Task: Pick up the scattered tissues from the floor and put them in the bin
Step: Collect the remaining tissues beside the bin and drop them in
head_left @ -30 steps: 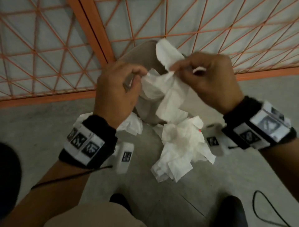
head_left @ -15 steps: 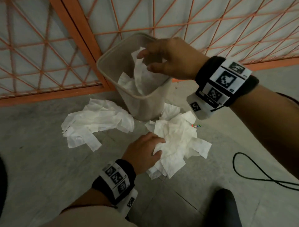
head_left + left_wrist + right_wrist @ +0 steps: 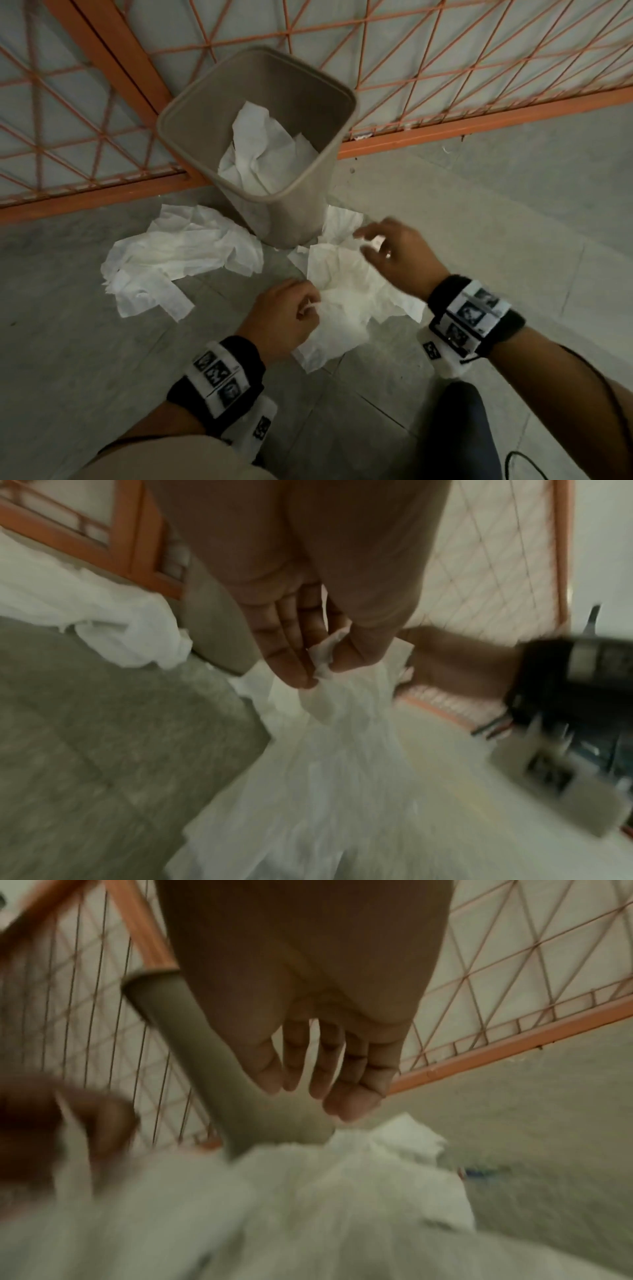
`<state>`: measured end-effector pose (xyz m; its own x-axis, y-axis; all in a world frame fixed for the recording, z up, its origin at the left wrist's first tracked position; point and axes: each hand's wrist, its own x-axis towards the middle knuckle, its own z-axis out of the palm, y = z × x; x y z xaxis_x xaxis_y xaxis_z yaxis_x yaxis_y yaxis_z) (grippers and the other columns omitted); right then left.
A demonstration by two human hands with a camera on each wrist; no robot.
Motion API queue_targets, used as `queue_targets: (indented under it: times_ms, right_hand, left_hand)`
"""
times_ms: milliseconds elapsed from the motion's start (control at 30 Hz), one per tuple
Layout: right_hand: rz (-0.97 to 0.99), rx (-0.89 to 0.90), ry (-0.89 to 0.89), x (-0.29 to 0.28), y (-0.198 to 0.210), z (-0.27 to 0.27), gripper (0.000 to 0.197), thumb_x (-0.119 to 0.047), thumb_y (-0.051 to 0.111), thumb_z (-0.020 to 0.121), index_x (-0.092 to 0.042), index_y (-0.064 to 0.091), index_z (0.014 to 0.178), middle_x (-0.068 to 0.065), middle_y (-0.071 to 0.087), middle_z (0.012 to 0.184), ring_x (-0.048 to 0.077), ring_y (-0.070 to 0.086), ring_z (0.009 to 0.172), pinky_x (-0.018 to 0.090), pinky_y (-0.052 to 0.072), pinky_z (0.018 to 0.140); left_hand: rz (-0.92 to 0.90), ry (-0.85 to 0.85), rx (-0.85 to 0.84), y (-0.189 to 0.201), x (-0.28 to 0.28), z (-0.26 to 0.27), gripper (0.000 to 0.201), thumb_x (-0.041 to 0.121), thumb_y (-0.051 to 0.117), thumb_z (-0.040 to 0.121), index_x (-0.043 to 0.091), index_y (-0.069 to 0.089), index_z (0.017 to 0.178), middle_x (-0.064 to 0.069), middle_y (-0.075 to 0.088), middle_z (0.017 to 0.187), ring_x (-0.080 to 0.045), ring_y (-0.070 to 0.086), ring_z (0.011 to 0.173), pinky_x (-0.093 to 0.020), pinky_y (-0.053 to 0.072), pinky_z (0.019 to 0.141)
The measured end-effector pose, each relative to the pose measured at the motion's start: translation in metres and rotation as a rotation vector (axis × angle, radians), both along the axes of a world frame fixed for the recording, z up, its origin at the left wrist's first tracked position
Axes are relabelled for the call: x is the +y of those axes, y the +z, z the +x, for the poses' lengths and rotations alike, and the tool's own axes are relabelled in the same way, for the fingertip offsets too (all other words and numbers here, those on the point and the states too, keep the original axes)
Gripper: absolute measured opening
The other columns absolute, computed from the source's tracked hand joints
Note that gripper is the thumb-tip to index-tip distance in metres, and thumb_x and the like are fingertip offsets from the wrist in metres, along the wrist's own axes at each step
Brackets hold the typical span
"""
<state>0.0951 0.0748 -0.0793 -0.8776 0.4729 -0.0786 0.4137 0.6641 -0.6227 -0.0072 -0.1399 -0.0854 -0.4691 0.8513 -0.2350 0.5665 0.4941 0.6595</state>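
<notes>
A heap of crumpled white paper tissues (image 3: 346, 301) lies on the grey tiled floor (image 3: 479, 212) directly under both hands, its thin sheets creased, overlapping and ragged at the edges. The left hand (image 3: 284, 318) pinches a twisted corner of this heap between thumb and fingertips (image 3: 301, 674), the paper bunching out above and below the pinch. The right hand (image 3: 394, 255) hovers just above the far side of the same heap with its fingers (image 3: 352, 1102) loosely spread and holding nothing. Beyond both hands stands a beige plastic bin with rounded corners (image 3: 308, 205), tilted back against an orange metal mesh fence (image 3: 445, 130), with more wrinkled white tissue (image 3: 267, 154) already inside it. To the left of the left hand, a second spread of flattened white tissues (image 3: 171, 260) lies on the floor, touching the foot of the bin. The heap's lower edge is blurred in both wrist views, so single sheets cannot be told apart there, and the right hand hides part of the heap nearest the bin. A dark shoe (image 3: 462, 435) shows below the right wrist.
</notes>
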Motion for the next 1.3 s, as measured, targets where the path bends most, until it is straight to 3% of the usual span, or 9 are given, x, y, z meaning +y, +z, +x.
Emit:
queue_targets:
  times_ms: [167,300,500,633,867,1000,1133,1233,1300]
  right_hand:
    - [0.028,-0.478,0.148,-0.018,-0.050,0.008,0.055,-0.037,0.063,0.084,-0.030,0.045,0.135,0.003,0.043,0.135,0.028,0.051,0.117,0.044,0.048,0.093]
    - [0.089,-0.387,0.128,-0.012,-0.051,0.012,0.024,-0.022,0.057,0.088,-0.016,0.066,0.110,0.008,0.061,0.111,0.034,0.060,0.103,0.041,0.049,0.082]
    - [0.069,-0.121,0.014,0.000,-0.014,0.016,0.015,-0.020,0.062,0.086,-0.015,0.074,0.093,0.007,0.075,0.088,0.030,0.066,0.083,0.033,0.049,0.072]
    - [0.045,-0.016,0.011,0.002,0.034,0.015,0.018,-0.019,0.063,0.085,-0.010,0.068,0.071,0.006,0.068,0.062,0.022,0.062,0.061,0.036,0.050,0.061]
    - [-0.065,0.275,0.043,-0.004,0.151,-0.012,0.004,-0.021,0.071,0.082,-0.020,0.074,0.080,-0.007,0.073,0.070,0.007,0.068,0.064,0.025,0.054,0.065]
    - [-0.052,0.463,0.060,-0.002,0.200,-0.054,0.012,-0.026,0.071,0.082,-0.018,0.075,0.090,0.000,0.076,0.080,0.016,0.072,0.072,0.040,0.059,0.072]
    - [0.139,0.524,0.068,-0.002,0.217,-0.109,0.020,-0.028,0.064,0.086,-0.015,0.073,0.099,-0.002,0.074,0.091,0.005,0.068,0.074,0.021,0.057,0.071]
    - [0.282,0.467,0.063,-0.003,0.207,-0.150,0.025,-0.028,0.059,0.084,-0.014,0.074,0.098,0.003,0.074,0.094,0.014,0.067,0.081,0.027,0.055,0.077]
    - [0.347,0.350,0.088,-0.002,0.191,-0.171,0.026,-0.024,0.056,0.085,-0.013,0.071,0.103,0.008,0.072,0.103,0.021,0.065,0.092,0.031,0.053,0.083]
  left_hand:
    - [0.210,0.120,-0.001,0.080,-0.014,-0.019,0.015,0.004,0.068,0.077,0.018,0.063,0.076,0.005,0.059,0.076,-0.014,0.057,0.070,-0.012,0.044,0.063]
    - [0.422,0.207,0.092,0.153,-0.012,-0.036,0.006,0.014,0.069,0.084,0.019,0.066,0.082,0.005,0.067,0.082,-0.009,0.066,0.073,-0.014,0.051,0.066]
    - [0.652,0.343,0.347,0.217,0.024,-0.079,0.011,0.023,0.060,0.091,0.020,0.067,0.098,0.009,0.068,0.085,0.002,0.066,0.074,-0.017,0.054,0.068]
    - [0.684,0.351,0.424,0.206,0.058,-0.118,0.013,0.020,0.059,0.086,0.015,0.071,0.091,0.000,0.070,0.088,-0.010,0.065,0.075,-0.026,0.055,0.069]
    - [0.073,0.162,0.443,0.163,0.065,-0.134,0.026,0.016,0.064,0.080,0.031,0.071,0.101,-0.001,0.068,0.111,-0.023,0.062,0.104,-0.035,0.050,0.092]
    - [0.310,0.183,0.492,0.173,0.039,-0.114,0.027,0.013,0.060,0.084,0.024,0.071,0.106,0.003,0.067,0.112,-0.015,0.060,0.105,-0.034,0.049,0.094]
    - [0.554,0.222,0.437,0.170,0.000,-0.083,0.018,0.009,0.060,0.090,0.015,0.073,0.100,0.009,0.064,0.100,-0.012,0.065,0.084,-0.028,0.055,0.079]
    - [0.535,0.215,0.329,0.140,-0.026,-0.058,0.017,0.010,0.057,0.091,0.018,0.072,0.096,0.007,0.066,0.100,-0.005,0.062,0.090,-0.013,0.049,0.081]
    - [0.420,0.180,0.274,0.112,-0.037,-0.044,0.018,0.018,0.054,0.091,0.024,0.070,0.096,0.011,0.067,0.100,-0.004,0.060,0.096,-0.018,0.048,0.084]
